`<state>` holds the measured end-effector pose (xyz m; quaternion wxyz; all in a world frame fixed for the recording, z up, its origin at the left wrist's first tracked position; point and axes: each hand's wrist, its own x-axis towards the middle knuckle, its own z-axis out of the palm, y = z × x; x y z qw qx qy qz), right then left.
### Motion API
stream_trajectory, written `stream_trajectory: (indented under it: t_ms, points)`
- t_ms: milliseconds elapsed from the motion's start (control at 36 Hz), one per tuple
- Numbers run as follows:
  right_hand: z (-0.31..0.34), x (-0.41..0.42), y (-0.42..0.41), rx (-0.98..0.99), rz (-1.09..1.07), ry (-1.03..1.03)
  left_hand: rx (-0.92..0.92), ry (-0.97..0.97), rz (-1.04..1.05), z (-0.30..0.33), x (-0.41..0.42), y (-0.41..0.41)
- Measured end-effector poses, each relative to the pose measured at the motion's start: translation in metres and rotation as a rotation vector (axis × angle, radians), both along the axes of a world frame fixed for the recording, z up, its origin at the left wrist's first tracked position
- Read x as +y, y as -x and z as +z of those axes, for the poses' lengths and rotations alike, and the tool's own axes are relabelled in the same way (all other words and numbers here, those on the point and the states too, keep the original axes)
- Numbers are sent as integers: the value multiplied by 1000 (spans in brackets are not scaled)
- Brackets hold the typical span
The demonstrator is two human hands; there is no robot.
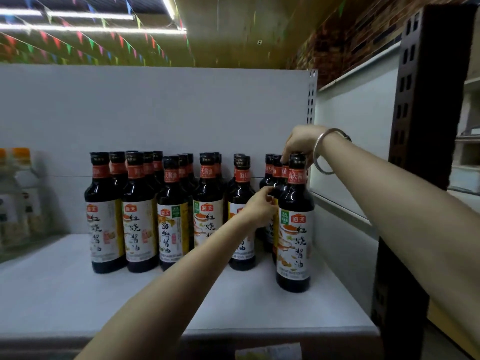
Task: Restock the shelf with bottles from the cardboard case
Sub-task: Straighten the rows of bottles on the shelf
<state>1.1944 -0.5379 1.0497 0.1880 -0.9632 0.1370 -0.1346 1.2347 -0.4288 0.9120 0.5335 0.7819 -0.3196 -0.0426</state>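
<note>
Fingers of our right hand (298,145) curl from above round cap of front-right bottle (294,229), which stands upright on white shelf (259,307). Our left hand (257,207), lower and left of right one, pinches shoulder of bottle behind (275,178). Further left: rows of dark bottles (140,216). Silver bangle (324,152) on right wrist. Cardboard case unseen.

The front of the shelf (78,294) lies bare — open room for hands ahead of the bottle rows (166,211). Narrow gaps part the rows. On the right, a front bottle (294,245) stands forward, close to the white side panel (345,255) and dark upright post (420,100) — a tight passage.
</note>
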Motion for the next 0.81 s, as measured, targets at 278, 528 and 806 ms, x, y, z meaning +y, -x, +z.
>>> stream_trajectory:
  t_ms: [278, 528, 806]
  points:
    - [0, 1, -4, -53, 2, 44, -63, -41, 47, 1, -4, -4]
    - [-3, 0, -2, -58, 16, -107, -109, -45, 32, 4, -4, -9]
    - [-5, 2, 1, -81, 3, -150, -155, -85, -17, 13, -4, -11]
